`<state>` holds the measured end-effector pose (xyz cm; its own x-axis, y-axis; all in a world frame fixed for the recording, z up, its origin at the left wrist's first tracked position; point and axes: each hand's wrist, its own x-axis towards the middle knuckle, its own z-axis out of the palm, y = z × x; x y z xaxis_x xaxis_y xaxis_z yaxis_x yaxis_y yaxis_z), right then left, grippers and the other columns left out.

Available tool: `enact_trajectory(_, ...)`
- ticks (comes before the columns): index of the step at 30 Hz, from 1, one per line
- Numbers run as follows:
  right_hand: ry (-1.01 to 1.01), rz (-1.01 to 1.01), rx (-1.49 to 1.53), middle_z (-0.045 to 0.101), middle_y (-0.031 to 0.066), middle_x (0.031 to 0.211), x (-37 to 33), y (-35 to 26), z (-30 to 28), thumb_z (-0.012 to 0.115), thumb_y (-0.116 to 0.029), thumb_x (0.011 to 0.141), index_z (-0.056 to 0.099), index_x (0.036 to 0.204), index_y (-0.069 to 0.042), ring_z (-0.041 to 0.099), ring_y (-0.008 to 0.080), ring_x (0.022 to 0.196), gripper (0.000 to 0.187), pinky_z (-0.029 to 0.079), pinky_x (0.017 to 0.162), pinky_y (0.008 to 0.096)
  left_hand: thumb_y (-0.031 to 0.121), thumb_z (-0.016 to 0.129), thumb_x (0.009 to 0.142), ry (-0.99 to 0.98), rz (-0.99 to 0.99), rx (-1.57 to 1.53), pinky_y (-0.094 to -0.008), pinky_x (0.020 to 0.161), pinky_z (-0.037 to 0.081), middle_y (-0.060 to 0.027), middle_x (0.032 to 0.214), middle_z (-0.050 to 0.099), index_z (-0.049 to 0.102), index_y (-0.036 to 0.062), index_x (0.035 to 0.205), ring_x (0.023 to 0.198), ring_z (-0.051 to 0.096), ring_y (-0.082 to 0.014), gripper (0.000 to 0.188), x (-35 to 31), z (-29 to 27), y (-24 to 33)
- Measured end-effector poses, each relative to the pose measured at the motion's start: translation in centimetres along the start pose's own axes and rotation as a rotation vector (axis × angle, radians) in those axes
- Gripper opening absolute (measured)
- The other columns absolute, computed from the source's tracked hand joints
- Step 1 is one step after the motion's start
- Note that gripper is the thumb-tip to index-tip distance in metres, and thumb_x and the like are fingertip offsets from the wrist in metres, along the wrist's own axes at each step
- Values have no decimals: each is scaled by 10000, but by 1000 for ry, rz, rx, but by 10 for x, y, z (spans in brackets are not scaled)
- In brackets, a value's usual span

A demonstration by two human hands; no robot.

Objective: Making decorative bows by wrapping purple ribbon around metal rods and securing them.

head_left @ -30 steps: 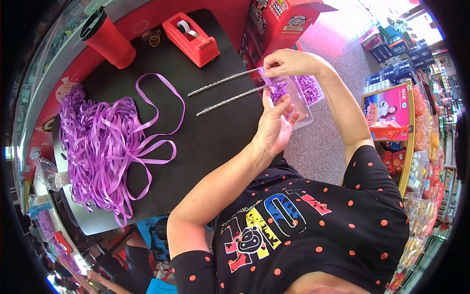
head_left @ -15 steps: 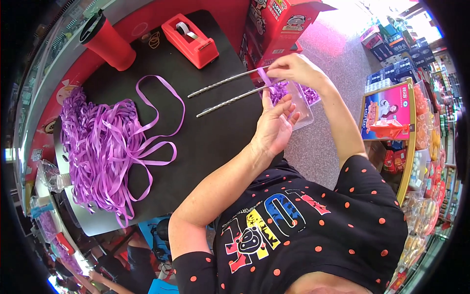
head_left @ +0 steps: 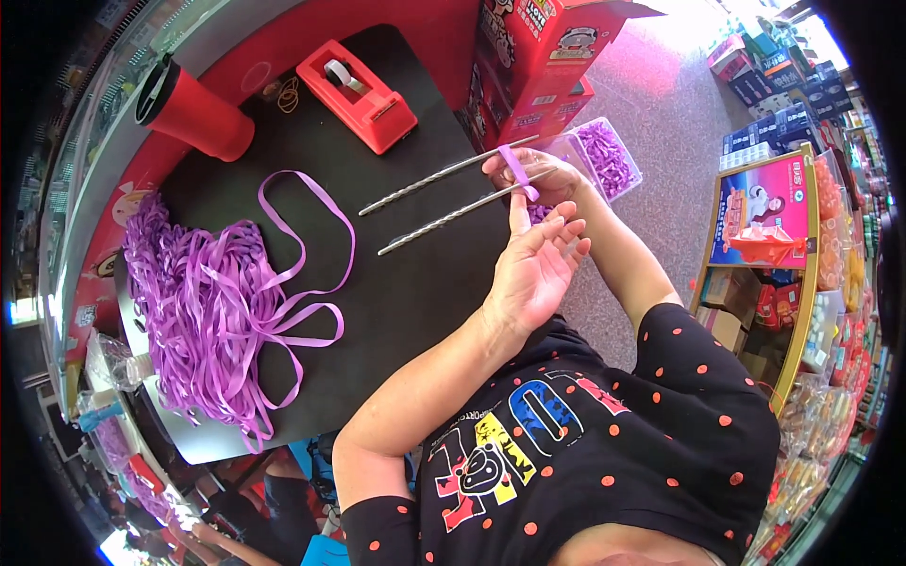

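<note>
A narrow, glossy purple ribbon [head_left: 515,168] loops flat across two parallel, spiral-grooved grey metal rods [head_left: 453,218], near their right ends; the left hand [head_left: 540,269] is half open, palm up, one digit reaching to the ribbon's lower end, the others loosely curled; the right hand [head_left: 563,181] is bent behind the rods, its grip hidden, so I cannot tell what it holds; a tangled purple ribbon heap [head_left: 208,321] covers the left of the matte black tabletop [head_left: 396,321]; beyond lies a speckled grey floor [head_left: 661,118].
</note>
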<state>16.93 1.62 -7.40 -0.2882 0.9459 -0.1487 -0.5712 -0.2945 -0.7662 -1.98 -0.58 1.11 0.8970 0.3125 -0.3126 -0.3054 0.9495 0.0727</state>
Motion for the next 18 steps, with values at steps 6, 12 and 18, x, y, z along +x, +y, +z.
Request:
enact_trajectory(6, -73, -81, 2, 624, 45, 940, 2, -2, 0, 645, -165, 866, 614, 1027, 0, 607, 115, 813, 233, 487, 715, 235, 27, 536, 874, 10, 1, -2, -375, 895, 437, -65, 1143, 525, -3, 316, 1489, 1005, 543, -184, 868, -1, 2, -1)
enact_trajectory(12, 157, 156, 21, 662, 58, 863, -18, -36, 8, 630, -141, 863, 629, 946, -4, 641, 140, 780, 160, 524, 707, 255, 23, 522, 877, 9, 21, 55, -364, 905, 416, -50, 1139, 513, 22, 329, 1489, 1011, 529, -160, 847, 0, -2, -2)
enact_trajectory(18, 317, 300, -220, 521, -77, 648, -20, -62, 24, 650, -166, 826, 641, 763, -97, 402, 24, 537, 94, 283, 479, 193, 49, 501, 868, 34, 66, 151, -406, 938, 404, -57, 1158, 500, 112, 337, 1472, 1046, 502, -200, 775, 3, -2, -6)
